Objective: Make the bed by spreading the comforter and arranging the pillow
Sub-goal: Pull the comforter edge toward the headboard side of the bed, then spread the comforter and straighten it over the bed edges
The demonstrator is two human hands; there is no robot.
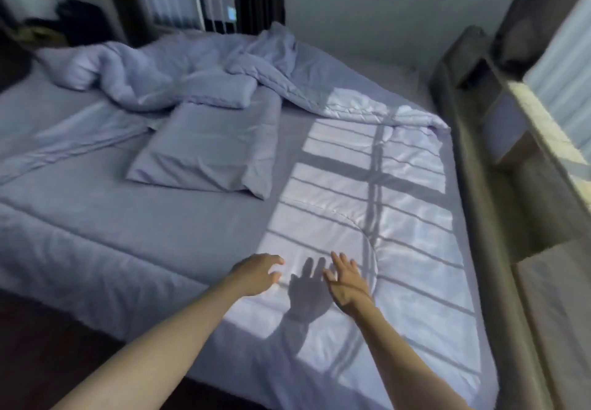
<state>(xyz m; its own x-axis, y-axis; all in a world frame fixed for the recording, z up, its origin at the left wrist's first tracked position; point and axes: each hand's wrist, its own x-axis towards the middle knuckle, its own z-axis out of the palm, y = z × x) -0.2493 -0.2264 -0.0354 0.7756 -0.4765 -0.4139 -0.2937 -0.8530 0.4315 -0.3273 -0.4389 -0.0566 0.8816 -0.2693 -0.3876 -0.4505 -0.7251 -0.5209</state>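
Empty hands [303, 277] over near comforter [319, 217], pillow [208, 150] beyond

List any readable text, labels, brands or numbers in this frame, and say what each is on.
None readable.
Comforter, pillow and sheet: plain, no print or tag shown.
Small blue patch at the window: too blurred to tell if it is a label.

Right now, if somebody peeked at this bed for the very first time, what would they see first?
Probably the bright patch of sunlight striped with window-bar shadows, lying across the right side of the bed. Next, the two bare hands reaching out at the near edge, the left hand and right hand both open, with a dark hand shadow between them. Farther back, the comforter sits bunched up behind a flat pillow.
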